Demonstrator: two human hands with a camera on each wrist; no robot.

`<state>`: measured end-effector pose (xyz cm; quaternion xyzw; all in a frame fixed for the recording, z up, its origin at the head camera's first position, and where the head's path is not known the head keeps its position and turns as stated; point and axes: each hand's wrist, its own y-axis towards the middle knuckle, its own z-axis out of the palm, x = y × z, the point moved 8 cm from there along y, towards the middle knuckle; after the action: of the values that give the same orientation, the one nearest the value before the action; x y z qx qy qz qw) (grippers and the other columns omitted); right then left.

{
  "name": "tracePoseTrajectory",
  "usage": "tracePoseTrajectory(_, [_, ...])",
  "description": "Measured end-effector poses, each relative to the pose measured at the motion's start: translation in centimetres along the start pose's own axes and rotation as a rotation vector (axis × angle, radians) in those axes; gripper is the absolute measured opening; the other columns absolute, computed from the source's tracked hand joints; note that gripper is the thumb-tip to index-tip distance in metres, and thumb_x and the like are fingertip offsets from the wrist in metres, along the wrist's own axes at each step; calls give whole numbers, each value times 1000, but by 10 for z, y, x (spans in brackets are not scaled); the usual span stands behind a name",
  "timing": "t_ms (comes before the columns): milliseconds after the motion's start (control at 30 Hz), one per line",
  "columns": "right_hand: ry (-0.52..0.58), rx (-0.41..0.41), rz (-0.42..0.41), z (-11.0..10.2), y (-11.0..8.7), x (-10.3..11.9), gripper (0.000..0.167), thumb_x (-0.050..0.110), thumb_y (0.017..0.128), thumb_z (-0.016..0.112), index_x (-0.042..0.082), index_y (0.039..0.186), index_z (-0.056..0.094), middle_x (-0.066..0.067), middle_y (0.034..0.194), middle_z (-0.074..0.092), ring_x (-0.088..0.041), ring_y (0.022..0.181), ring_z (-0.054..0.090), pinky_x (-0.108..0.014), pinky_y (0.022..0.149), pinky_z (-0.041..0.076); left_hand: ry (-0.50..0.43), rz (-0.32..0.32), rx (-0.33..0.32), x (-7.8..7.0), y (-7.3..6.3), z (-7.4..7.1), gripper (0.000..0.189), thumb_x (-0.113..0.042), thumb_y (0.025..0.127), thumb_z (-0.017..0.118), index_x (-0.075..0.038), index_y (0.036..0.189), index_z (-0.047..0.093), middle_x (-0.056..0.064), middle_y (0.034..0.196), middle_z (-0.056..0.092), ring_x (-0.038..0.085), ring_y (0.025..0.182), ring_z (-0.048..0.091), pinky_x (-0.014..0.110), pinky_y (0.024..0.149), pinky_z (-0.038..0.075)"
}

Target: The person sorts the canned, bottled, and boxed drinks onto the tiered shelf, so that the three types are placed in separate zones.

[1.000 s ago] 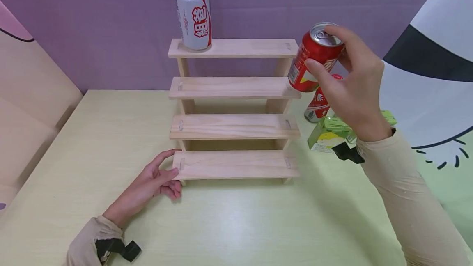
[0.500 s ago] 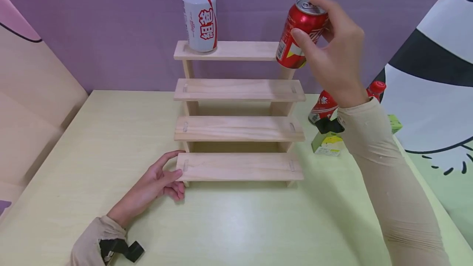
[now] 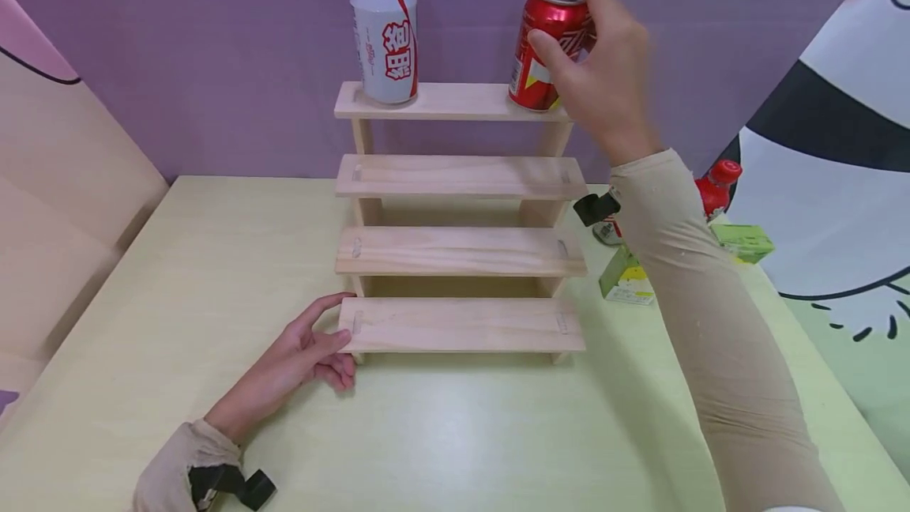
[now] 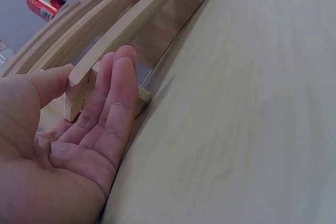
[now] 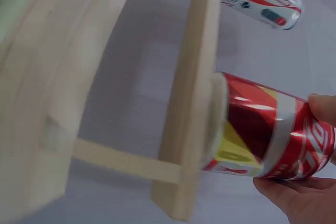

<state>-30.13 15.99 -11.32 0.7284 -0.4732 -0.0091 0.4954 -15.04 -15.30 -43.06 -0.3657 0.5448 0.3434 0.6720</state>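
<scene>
Red, silver-topped can (image 3: 554,16) clasped in right grip (image 3: 604,69), white can (image 3: 384,42) well apart; left grip (image 3: 298,354) pinches edge of bottom shelf (image 3: 462,325).

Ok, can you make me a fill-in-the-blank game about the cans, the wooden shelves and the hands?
1. The wooden display stand has ____ shelves.
2. The hand on the red soda can is the person's ____ one.
3. The left hand holds one end of the ____ shelf.
4. The other soda can, on the top shelf, is mainly ____.

Missing words: four; right; bottom; white.
</scene>
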Motion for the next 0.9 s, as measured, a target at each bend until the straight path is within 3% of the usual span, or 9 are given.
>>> tracePoseTrajectory(167, [21, 5, 0, 11, 3, -6, 54, 37, 94, 68, 13, 140, 54, 0, 136, 59, -7, 121, 55, -20, 101, 46, -2, -2, 1, 1, -1, 0, 57, -19, 106, 50, -18, 155, 20, 17, 84, 71, 28, 76, 71, 44, 69, 61])
tracePoseTrajectory(633, [1, 83, 66, 11, 10, -11, 66, 36, 94, 69, 16, 151, 40, 2, 146, 51, -7, 131, 49, -20, 108, 40, 0, 13, 6, -6, 2, 0, 55, -17, 106, 50, -18, 153, 22, 16, 84, 71, 27, 75, 71, 43, 69, 61])
tracePoseTrajectory(800, [83, 106, 235, 3, 1, -26, 80, 41, 92, 70, 23, 156, 26, 2, 150, 46, -10, 135, 44, -22, 114, 33, 3, 0, 1, -3, 2, 1, 56, -19, 106, 51, -19, 154, 21, 17, 84, 70, 28, 75, 71, 44, 69, 61])
tracePoseTrajectory(900, [116, 97, 303, -4, -14, -36, 80, 44, 91, 69, 24, 155, 26, 2, 151, 45, -10, 136, 42, -23, 115, 30, 12, -14, -8, -2, -1, 2, 57, -20, 105, 52, -18, 154, 22, 18, 84, 70, 29, 75, 71, 45, 69, 61])
